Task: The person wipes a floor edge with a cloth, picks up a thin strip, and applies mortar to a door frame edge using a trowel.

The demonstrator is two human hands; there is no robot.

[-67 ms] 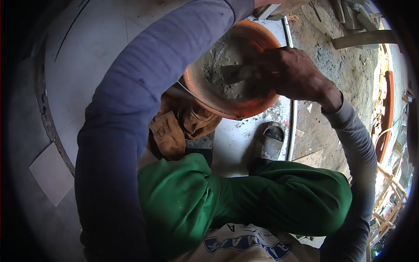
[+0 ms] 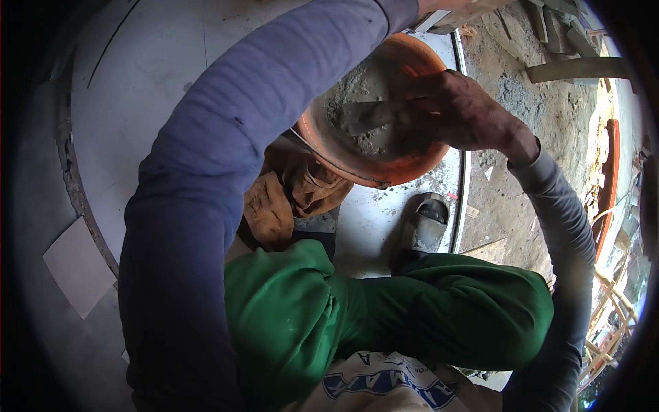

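An orange bucket [image 2: 384,180] holds wet grey mortar [image 2: 353,89] and stands in front of me. My right hand [image 2: 456,113] reaches over its right side, fingers closed around a trowel whose flat grey blade [image 2: 369,117] points left into the mortar. The trowel's handle is hidden in the hand. My left arm [image 2: 226,110] stretches across the bucket's left side toward the top edge of the picture. Of my left hand [image 2: 434,6] only the wrist end shows, beside a pale-edged frame piece; its fingers are cut off or hidden.
A crumpled brown cloth [image 2: 271,209] lies by the bucket, near my left knee. My shoe [image 2: 424,223] rests on the white, mortar-spotted panel [image 2: 360,226]. Right of the panel's metal edge [image 2: 458,206] are rough dirt ground, wood offcuts [image 2: 576,69] and an orange-red bar [image 2: 609,185].
The view has shifted slightly, so the bucket and left arm sit a little farther right. The right hand and trowel blade have moved slightly left relative to the bucket.
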